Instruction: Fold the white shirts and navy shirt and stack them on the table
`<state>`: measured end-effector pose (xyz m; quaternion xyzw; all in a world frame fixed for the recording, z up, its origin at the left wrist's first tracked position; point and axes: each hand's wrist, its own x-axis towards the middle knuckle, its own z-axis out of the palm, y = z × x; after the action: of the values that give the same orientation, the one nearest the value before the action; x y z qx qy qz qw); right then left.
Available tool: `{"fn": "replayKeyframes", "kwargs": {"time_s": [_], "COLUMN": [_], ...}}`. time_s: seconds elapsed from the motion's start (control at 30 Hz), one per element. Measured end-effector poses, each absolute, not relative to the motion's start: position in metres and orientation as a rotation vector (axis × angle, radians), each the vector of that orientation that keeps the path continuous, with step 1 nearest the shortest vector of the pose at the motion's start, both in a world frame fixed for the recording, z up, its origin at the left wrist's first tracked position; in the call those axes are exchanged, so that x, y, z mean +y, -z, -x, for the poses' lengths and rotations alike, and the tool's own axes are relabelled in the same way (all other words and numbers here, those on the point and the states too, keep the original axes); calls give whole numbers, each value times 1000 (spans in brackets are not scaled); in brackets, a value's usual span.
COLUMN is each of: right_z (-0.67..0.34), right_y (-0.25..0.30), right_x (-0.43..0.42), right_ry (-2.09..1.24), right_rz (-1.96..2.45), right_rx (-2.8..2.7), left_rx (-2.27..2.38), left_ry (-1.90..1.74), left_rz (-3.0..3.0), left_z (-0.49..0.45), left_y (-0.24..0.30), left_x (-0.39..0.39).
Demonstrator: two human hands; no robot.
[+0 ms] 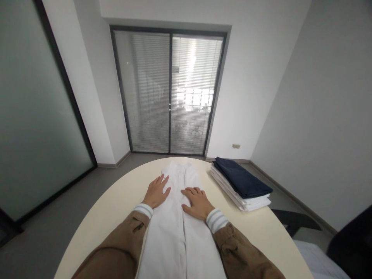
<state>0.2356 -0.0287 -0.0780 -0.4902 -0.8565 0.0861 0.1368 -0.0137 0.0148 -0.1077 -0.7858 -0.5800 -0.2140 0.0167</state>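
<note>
A long white garment [167,240] lies stretched along the table, its far end near the table's back edge. A lengthwise opening or seam runs down its middle; whether it is a shirt or a coat I cannot tell. My left hand [156,192] rests flat on the garment's left side, fingers spread and pointing forward. Opposite it, my right hand [198,202] lies on the right side, just beside the middle line, palm down with the fingers stretched out. Neither hand grips the cloth. The garment's near end runs out of view at the bottom.
On the right of the round cream table [107,217] is a stack of folded white cloths [229,190] with a folded navy cloth [241,176] on top. A dark chair [299,220] and white fabric [316,257] are at lower right. Glass doors [142,97] stand beyond.
</note>
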Motion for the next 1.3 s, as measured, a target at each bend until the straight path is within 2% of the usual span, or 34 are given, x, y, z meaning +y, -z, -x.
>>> {"fn": "replayKeyframes", "kwargs": {"time_s": [0.13,0.33,0.5,0.7,0.93,1.17,1.3], "right_z": [-237,-240,-243,-265,-274,-273,-277], "right_y": [77,78,88,107,121,124,125], "right_x": [-16,2,13,32,52,59,54], "right_ry": [-271,-369,-425,-174,-560,-884,-773], "right_rz": [1411,1311,1381,1754,1393,1254,1479], "right_rx": [-2489,-2485,-2136,-1755,-1674,-1407,-1475], "left_rx": [-1828,-1881,-2036,-2059,-2133,-2265,-2367], "left_ry": [548,590,1011,1368,1673,1755,1699], "left_rz": [2454,2460,2303,2346,2401,2445,2399], "left_z": [13,12,17,20,19,26,26], "left_y": [109,109,113,113,109,101,103], "left_x": [27,37,38,45,47,38,27]}}
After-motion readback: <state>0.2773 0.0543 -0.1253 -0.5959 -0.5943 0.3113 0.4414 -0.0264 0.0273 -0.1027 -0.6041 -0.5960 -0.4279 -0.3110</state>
